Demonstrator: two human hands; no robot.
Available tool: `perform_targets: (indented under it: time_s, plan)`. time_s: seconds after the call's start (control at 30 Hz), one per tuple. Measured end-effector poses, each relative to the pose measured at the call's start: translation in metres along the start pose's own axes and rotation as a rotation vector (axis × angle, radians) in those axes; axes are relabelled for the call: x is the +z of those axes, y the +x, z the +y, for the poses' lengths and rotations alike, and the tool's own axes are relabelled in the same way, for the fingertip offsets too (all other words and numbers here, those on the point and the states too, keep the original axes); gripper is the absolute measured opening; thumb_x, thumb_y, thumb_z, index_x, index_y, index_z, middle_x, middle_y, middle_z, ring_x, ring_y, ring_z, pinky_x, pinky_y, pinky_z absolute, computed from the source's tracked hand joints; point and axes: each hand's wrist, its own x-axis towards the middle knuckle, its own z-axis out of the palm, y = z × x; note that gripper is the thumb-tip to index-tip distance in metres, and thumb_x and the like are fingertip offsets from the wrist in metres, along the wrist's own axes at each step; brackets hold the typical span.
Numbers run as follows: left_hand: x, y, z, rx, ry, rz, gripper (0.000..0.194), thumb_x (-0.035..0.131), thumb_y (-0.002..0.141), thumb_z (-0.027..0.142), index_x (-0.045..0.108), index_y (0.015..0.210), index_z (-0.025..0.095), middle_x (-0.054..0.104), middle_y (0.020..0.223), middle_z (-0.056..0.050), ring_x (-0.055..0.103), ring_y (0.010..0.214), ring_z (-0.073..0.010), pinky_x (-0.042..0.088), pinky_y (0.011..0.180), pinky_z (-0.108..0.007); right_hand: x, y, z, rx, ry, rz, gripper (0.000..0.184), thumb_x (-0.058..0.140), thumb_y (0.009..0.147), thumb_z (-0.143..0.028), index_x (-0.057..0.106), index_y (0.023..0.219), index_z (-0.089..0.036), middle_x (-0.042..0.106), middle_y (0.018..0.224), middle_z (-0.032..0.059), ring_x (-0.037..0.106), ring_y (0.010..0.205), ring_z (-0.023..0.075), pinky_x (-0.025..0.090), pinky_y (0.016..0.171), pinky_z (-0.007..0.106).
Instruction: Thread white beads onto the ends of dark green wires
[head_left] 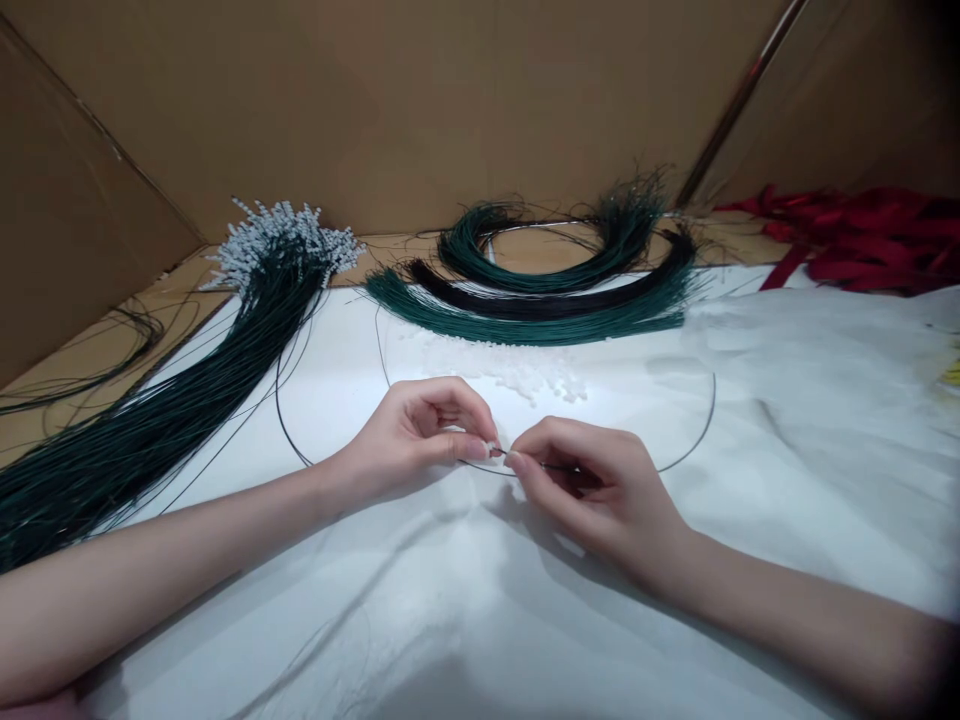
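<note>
My left hand [420, 430] is pinched shut on a small white bead [491, 447] at its thumb and forefinger tips. My right hand [585, 480] is pinched shut on the end of a thin dark green wire [694, 435], which curves away to the right over the white cloth [787, 400]. The two fingertips nearly touch, with the wire's tip at the bead. A scatter of loose white beads [517, 365] lies just beyond my hands.
A long bundle of green wires tipped with white beads [247, 290] fans out at the left. Curved bundles of bare green and black wires [547, 290] lie at the back. Red ribbon [862, 240] sits far right. Cardboard walls [375, 100] enclose the space.
</note>
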Motion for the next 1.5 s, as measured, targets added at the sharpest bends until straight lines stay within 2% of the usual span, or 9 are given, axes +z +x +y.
perform_targets:
  time_s: [0.23,0.5,0.67,0.83,1.17,1.5]
  plan:
    - [-0.0009,0.0004,0.0017,0.029,0.116,0.000,0.010,0.078,0.078,0.013,0.069,0.082,0.014,0.070,0.081,-0.002,0.067,0.076,-0.0107,0.055,0.070,-0.019,0.0016,0.0016,-0.0008,-0.007,-0.011,-0.005,0.016,0.056,0.087,-0.013,0.059,0.073,-0.017,0.053,0.060,-0.0024,0.039,0.052,0.0077,0.032,0.046,0.021]
    - [-0.0038,-0.0036,0.0015,0.075,0.312,-0.091,0.005,0.070,0.086,0.013,0.067,0.090,0.016,0.068,0.086,-0.002,0.066,0.082,-0.0117,0.053,0.076,-0.022,0.0003,0.0035,0.0008,-0.024,-0.045,-0.058,0.018,0.056,0.081,-0.004,0.056,0.067,-0.016,0.044,0.057,-0.0052,0.036,0.052,0.0059,0.029,0.047,0.020]
    - [-0.0039,-0.0051,0.0019,0.088,0.378,-0.129,0.006,0.066,0.089,0.013,0.065,0.093,0.017,0.068,0.088,-0.003,0.066,0.083,-0.0123,0.054,0.077,-0.023,0.0010,0.0023,0.0029,0.004,-0.064,-0.086,0.019,0.055,0.080,-0.004,0.054,0.066,-0.017,0.043,0.058,-0.0056,0.036,0.052,0.0060,0.030,0.048,0.020]
    - [-0.0039,-0.0045,0.0008,0.123,0.464,-0.115,0.008,0.065,0.090,0.015,0.065,0.097,0.016,0.068,0.089,-0.004,0.066,0.082,-0.0129,0.054,0.075,-0.023,0.0013,0.0022,0.0050,0.022,-0.093,-0.085,0.019,0.055,0.079,-0.003,0.053,0.066,-0.017,0.043,0.057,-0.0060,0.036,0.053,0.0060,0.030,0.049,0.019]
    - [-0.0019,-0.0056,-0.0011,0.192,0.530,-0.120,0.012,0.065,0.089,0.013,0.065,0.101,0.015,0.071,0.091,-0.006,0.069,0.083,-0.0141,0.058,0.075,-0.024,0.0026,0.0016,0.0059,0.008,-0.119,-0.081,0.018,0.055,0.080,-0.004,0.054,0.066,-0.016,0.044,0.058,-0.0057,0.036,0.054,0.0061,0.031,0.050,0.018]
    - [-0.0034,-0.0067,-0.0038,0.184,0.485,-0.114,0.014,0.068,0.088,0.015,0.065,0.102,0.016,0.071,0.093,-0.006,0.070,0.086,-0.0151,0.058,0.078,-0.026,0.0021,0.0002,0.0072,-0.006,-0.111,-0.079,0.017,0.056,0.083,-0.006,0.058,0.070,-0.016,0.047,0.060,-0.0048,0.038,0.055,0.0066,0.032,0.051,0.019]
